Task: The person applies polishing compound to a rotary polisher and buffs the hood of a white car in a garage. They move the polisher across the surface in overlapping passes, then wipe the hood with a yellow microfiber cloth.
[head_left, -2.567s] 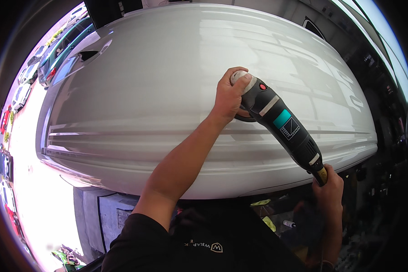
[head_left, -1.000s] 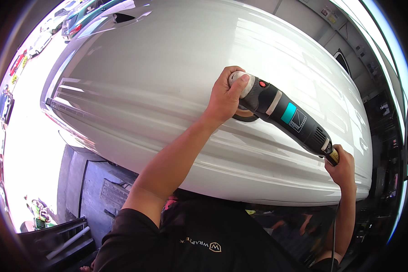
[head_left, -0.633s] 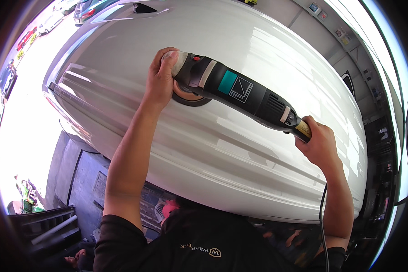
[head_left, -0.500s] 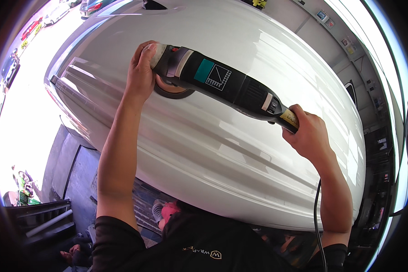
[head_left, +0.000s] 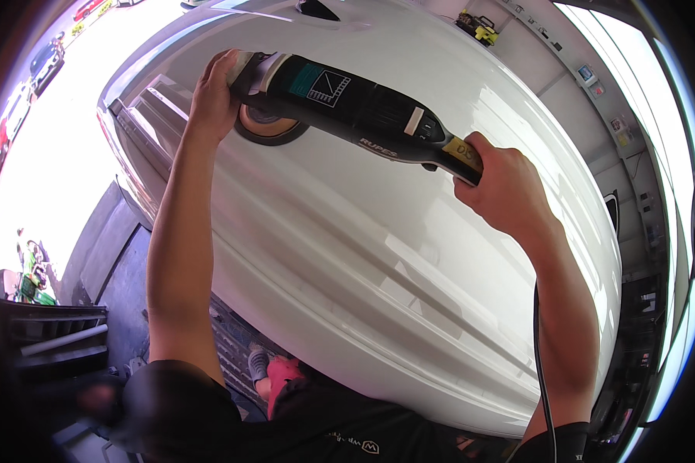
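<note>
A black car polisher [head_left: 347,108] lies slanted across the view, its head at the upper left and its handle toward the right. My left hand [head_left: 215,96] is wrapped round the polisher's head. My right hand [head_left: 510,185] grips the rear handle, closed just behind a yellow label. Under the head, the round polishing pad [head_left: 270,127] rests on, or very close above, the glossy white car roof [head_left: 409,224]; the contact itself is hidden. A black power cord [head_left: 540,363] hangs down beside my right forearm.
Raised ribs run along the roof. A dark antenna fin [head_left: 316,9] stands at its far edge. A yellow and black tool [head_left: 479,28] lies beyond. At the lower left is a dark rack [head_left: 62,332]. Parked cars [head_left: 46,65] stand outside in bright light.
Both hands and the polisher have shifted left and slightly farther away across the roof. The view has moved somewhat too. My grip on the tool is the same.
</note>
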The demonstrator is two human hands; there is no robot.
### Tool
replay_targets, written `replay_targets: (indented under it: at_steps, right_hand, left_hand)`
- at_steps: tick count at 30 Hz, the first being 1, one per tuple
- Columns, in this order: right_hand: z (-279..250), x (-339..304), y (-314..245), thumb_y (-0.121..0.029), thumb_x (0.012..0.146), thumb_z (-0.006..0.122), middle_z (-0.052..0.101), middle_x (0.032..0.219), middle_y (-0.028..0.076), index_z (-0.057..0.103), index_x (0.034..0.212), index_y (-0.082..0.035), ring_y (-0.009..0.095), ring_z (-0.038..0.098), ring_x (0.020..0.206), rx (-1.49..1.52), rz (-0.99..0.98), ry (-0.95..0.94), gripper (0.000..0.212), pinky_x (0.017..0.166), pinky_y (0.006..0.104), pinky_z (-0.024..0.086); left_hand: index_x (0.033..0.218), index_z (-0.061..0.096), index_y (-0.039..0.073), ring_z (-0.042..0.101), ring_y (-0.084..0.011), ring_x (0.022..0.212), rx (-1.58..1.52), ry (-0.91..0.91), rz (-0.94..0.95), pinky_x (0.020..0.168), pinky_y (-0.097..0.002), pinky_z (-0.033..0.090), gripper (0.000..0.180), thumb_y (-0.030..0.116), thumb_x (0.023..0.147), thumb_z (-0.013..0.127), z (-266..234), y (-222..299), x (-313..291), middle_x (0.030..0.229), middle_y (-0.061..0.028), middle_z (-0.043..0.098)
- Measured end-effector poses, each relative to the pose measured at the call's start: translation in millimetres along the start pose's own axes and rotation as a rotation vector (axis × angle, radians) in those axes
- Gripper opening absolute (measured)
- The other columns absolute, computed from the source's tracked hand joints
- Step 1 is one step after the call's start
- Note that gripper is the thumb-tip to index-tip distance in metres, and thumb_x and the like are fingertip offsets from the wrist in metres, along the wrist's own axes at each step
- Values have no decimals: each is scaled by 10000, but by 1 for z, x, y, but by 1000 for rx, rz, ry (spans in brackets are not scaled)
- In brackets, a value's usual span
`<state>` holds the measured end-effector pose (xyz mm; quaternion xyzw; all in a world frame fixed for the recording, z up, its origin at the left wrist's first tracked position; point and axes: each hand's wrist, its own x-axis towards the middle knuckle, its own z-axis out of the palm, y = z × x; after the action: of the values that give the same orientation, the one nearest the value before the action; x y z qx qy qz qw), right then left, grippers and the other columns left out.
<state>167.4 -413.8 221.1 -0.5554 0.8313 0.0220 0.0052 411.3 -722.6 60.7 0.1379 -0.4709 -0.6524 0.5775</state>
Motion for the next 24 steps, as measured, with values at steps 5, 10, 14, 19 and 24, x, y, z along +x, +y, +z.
replay_targets:
  at_steps: [5,10,14,19,24]
  right_hand:
    - [-2,-79,85,-118,751,726,696,796,139,638,1069,-78,337,680,728,-9,13,90,332,717,433,539]
    - [-2,-216,187,-61,663,765,690,838,172,634,994,-54,389,669,738,-30,180,126,356,682,452,523]
    - [0,-343,248,-3,635,742,651,809,207,601,934,-16,449,630,744,-71,321,193,331,662,484,492]
    - [17,-448,279,-17,668,725,631,777,204,589,928,-22,454,625,743,-52,457,227,293,659,494,476]
    - [31,-473,273,-27,673,741,646,796,185,588,934,-37,439,639,755,-43,503,247,303,675,486,486]
  left_hand:
    - [1172,616,22,566,-118,972,11,-28,-112,883,-265,464,316,288,1002,622,88,-11,-79,1050,-42,616]
    - [1189,549,37,544,-104,951,236,-249,-166,862,-265,471,326,325,1039,564,213,-22,-183,1042,-46,595]
    - [1261,457,52,587,-170,1026,60,-514,-398,862,-320,542,471,446,1029,566,300,-42,-255,1129,-117,590]
    - [1261,465,36,594,-188,985,-64,-652,-474,779,-336,586,476,437,1026,566,388,-73,-307,1128,-136,571]
    - [1242,500,43,587,-159,971,-2,-706,-444,871,-315,519,429,405,1022,572,407,-80,-313,1056,-105,597]
